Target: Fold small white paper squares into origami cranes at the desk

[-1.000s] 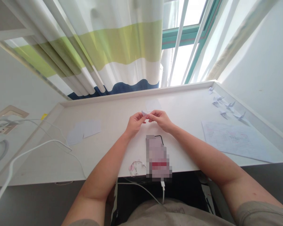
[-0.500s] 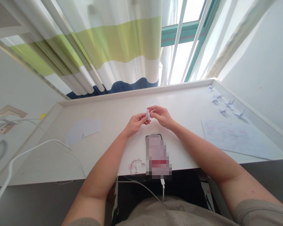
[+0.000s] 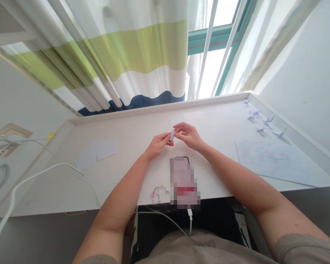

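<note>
Head view, live: pixelated obj [image 3: 183, 182] on white desk [image 3: 132, 121], near front edge. Just past it, L hand [image 3: 158, 145] in narrow pinch on small folded paper [image 3: 172, 134], upright between hands. R hand [image 3: 188, 136] right beside it, fingers curled, contact can't tell. Farther: blank paper squares [image 3: 97, 154] left; lined sheet [image 3: 272, 163], then origami cranes [image 3: 260, 119] right.

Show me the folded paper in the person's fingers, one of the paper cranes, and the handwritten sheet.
Folded paper [image 3: 172, 134]: head view, on its middle.
Paper crane [image 3: 268, 119]: head view, on its body.
Handwritten sheet [image 3: 275, 163]: head view, on the middle of the page.
</note>
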`<state>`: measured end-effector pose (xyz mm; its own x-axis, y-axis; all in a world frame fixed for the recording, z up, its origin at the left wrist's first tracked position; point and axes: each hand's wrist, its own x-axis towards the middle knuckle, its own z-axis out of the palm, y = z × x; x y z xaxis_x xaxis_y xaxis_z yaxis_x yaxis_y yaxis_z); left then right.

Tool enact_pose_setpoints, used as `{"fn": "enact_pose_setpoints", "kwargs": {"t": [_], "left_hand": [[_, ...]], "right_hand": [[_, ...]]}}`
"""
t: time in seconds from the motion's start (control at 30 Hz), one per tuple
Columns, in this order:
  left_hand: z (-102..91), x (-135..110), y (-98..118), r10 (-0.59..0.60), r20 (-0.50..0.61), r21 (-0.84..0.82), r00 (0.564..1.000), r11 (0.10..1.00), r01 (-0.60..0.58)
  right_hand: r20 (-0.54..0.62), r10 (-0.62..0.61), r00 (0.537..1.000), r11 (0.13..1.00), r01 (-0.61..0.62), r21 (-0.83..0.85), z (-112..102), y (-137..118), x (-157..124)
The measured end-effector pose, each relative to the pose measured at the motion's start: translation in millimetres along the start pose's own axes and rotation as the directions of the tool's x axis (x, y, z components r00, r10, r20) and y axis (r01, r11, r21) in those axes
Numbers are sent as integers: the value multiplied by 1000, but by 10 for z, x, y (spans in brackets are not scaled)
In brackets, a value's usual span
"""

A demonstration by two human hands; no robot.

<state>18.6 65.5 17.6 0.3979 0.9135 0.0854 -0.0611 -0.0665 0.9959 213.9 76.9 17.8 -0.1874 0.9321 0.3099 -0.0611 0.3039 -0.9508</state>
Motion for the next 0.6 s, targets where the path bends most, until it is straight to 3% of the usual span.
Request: {"fn": "enact_pose_setpoints", "kwargs": {"t": [0.6], "left_hand": [[36, -3, 16, 60, -42, 128, 997, 990, -54]], "right_hand": [[-12, -75, 997, 976, 71, -204, 1, 24, -15]]}}
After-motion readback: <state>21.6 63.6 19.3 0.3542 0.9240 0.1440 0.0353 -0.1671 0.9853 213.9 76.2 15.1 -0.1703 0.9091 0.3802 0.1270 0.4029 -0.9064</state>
